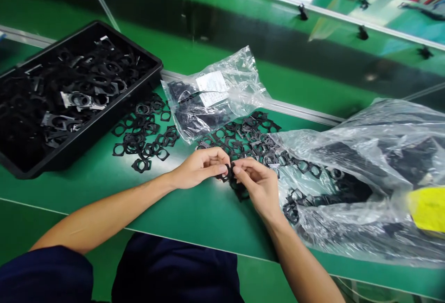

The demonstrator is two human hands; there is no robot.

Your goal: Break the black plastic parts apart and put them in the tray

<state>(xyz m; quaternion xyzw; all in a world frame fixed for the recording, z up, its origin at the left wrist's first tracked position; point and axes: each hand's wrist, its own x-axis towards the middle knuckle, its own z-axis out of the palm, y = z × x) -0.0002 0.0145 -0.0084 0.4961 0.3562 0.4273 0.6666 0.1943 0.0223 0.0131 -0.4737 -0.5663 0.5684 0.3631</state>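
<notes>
Green worktable (194,219) with a large clear plastic bag (361,238) and a black bin (104,129).
Near the table's middle, left hand (196,168) and right hand (259,185) pinch a small black ring-shaped part (227,173) between them.

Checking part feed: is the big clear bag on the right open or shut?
Open: the big clear bag gapes toward the right hand, and black parts lie inside it and out on the green table.
</notes>
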